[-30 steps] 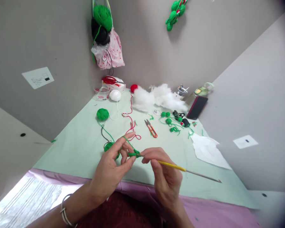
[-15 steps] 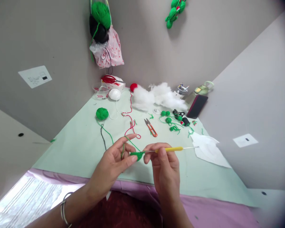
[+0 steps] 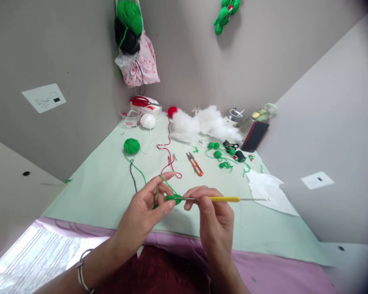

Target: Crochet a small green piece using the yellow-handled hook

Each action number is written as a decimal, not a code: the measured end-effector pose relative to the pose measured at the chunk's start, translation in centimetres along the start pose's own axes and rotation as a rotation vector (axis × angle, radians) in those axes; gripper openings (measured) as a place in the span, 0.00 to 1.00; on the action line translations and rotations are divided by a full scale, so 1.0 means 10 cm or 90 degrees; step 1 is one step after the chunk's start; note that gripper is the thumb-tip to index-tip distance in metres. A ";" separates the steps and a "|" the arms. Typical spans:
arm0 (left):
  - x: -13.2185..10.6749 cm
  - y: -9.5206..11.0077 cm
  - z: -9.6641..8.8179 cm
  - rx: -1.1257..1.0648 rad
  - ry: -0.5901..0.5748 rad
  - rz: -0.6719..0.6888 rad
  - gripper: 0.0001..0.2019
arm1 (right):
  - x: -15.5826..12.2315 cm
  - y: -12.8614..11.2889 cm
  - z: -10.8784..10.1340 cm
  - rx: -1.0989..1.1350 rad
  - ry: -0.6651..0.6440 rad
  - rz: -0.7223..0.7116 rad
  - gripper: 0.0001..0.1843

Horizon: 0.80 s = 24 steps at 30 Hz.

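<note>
Between the thumb and fingers of my left hand (image 3: 147,208) is a small green crochet piece (image 3: 178,199), partly covered by the fingertips. Green yarn (image 3: 168,183) runs from the piece up over the raised left index finger. My right hand (image 3: 214,210) grips a crochet hook (image 3: 223,199) by its yellow handle, held nearly level. Its thin metal end points left and meets the green piece; the other metal end sticks out to the right. A green yarn ball (image 3: 131,145) lies beyond my left hand, its strand trailing toward that hand.
Orange thread snips (image 3: 195,164) lie beyond my hands. White stuffing (image 3: 202,124), a red yarn ball (image 3: 172,112) and a white ball (image 3: 147,121) are at the back. Small green crocheted pieces (image 3: 217,154), a phone (image 3: 255,136) and white paper (image 3: 270,192) are on the right.
My right hand has turned the hook to a more level angle, and its near tip now reaches further left, over the green piece. The piece has tilted slightly in my left fingers.
</note>
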<state>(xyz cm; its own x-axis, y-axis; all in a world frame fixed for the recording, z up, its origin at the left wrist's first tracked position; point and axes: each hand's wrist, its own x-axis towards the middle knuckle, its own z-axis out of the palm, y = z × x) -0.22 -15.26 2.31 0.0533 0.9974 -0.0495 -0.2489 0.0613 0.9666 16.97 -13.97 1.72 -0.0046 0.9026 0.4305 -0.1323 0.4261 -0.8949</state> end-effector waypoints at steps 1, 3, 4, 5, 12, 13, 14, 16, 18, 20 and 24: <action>-0.01 0.01 0.00 0.020 0.009 0.007 0.23 | -0.01 -0.01 -0.01 -0.038 -0.005 -0.028 0.13; -0.02 0.02 0.02 0.068 0.033 0.027 0.22 | -0.03 -0.03 -0.02 -0.113 -0.023 -0.084 0.13; -0.03 0.02 0.03 0.092 0.048 0.040 0.21 | -0.05 -0.04 -0.02 -0.150 -0.037 -0.116 0.13; -0.04 0.02 0.04 0.111 0.065 0.055 0.20 | -0.07 -0.03 -0.03 -0.192 -0.054 -0.152 0.14; -0.04 0.01 0.07 -0.148 -0.015 -0.090 0.32 | -0.18 0.13 -0.04 -0.467 -0.063 -0.394 0.22; -0.02 0.02 0.05 -0.203 -0.048 -0.136 0.33 | -0.17 0.14 -0.03 -0.427 -0.049 -0.384 0.21; 0.00 0.04 0.03 -0.239 -0.069 -0.172 0.32 | -0.15 0.13 -0.02 -0.375 -0.026 -0.356 0.19; 0.03 0.06 -0.01 -0.269 -0.070 -0.186 0.27 | -0.09 0.09 -0.01 -0.228 0.000 -0.244 0.16; 0.04 0.08 -0.03 -0.262 -0.053 -0.157 0.24 | -0.02 0.05 0.01 -0.093 0.007 -0.143 0.15; 0.03 0.07 -0.02 -0.234 -0.051 -0.123 0.23 | 0.03 0.03 0.03 -0.022 -0.009 -0.089 0.13; 0.01 0.03 0.05 -0.186 -0.040 -0.079 0.22 | 0.02 0.03 0.06 -0.046 -0.033 -0.086 0.12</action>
<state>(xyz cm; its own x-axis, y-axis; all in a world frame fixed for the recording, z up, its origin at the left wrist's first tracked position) 0.20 -15.18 2.67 0.1579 0.9777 -0.1385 -0.5031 0.2003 0.8407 16.37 -13.69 1.60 -0.0438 0.8331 0.5514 -0.0629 0.5485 -0.8338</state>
